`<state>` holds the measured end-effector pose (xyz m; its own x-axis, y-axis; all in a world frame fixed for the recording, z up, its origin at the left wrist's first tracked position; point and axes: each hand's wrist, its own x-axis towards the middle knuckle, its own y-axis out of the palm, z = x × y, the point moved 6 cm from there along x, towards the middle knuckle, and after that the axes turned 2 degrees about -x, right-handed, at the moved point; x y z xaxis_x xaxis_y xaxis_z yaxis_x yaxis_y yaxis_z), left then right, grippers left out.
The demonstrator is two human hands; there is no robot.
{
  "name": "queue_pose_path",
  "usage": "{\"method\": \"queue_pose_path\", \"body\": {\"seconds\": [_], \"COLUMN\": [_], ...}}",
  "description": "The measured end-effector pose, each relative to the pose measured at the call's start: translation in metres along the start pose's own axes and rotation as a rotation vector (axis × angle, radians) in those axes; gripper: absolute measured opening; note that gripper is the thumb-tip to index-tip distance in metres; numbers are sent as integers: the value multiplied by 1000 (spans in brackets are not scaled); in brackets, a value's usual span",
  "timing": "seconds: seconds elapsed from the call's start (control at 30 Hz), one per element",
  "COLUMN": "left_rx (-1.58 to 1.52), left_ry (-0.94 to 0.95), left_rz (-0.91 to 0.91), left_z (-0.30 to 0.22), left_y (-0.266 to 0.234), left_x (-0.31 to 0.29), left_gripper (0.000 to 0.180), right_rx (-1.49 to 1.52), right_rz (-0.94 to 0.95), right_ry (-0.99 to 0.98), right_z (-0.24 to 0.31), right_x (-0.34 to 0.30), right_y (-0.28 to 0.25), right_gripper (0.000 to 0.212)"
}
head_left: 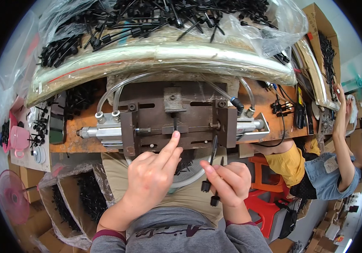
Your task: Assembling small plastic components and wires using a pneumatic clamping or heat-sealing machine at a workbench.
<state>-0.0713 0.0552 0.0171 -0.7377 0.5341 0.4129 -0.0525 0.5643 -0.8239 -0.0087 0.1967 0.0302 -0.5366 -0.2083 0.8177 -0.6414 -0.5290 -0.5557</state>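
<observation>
Nearest the wearer, at about 5 o'clock from the fixture, I had the right hand [229,181] pinched nearly closed, thumb against forefinger, on 2 slim black plastic stems with knobbed ends [213,148]. At 7 o'clock, the left hand [153,175] had its index finger straight out and the others curled under; I saw nothing in its grasp, but could not tell what the curled fingers might have hidden.

That fingertip was at the near end of a thin black rod [175,121], which lay at the middle of the dark brown steel fixture plate [147,99]. To do this step well, I judged, a light, straight push toward 12 o'clock suited best, with the finger withdrawn before the silver metal cylinder [109,134] at 9 o'clock or its twin [248,125] at 3 o'clock moved.

The held stems' long axes ran roughly from 1 to 7 o'clock, knobs toward 7. The rod's ran 12 to 6, its far end toward the worn grey steel block [173,101] at 12, its near end toward the finger. Farther off at 12, beyond the clear plastic tubes [251,96], I saw a heap of black knobbed parts [136,31].
</observation>
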Motion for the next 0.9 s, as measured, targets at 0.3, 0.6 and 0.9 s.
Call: {"method": "queue_pose_path", "body": {"seconds": [0.3,0.6,0.9], "left_rx": [-441,-206,17], "left_ry": [221,-14,35], "left_rz": [-86,-111,-35], "left_z": [-28,-5,-3], "left_y": [-23,-16,1], "left_x": [-18,-15,-2], "left_gripper": [30,36,27], "right_rx": [-27,436,1076], "right_rz": [-26,-89,-246], "right_ry": [-139,395,604], "right_z": [11,-30,-29], "right_x": [0,-9,-15], "right_y": [8,6,2], "right_gripper": [34,34,85]}}
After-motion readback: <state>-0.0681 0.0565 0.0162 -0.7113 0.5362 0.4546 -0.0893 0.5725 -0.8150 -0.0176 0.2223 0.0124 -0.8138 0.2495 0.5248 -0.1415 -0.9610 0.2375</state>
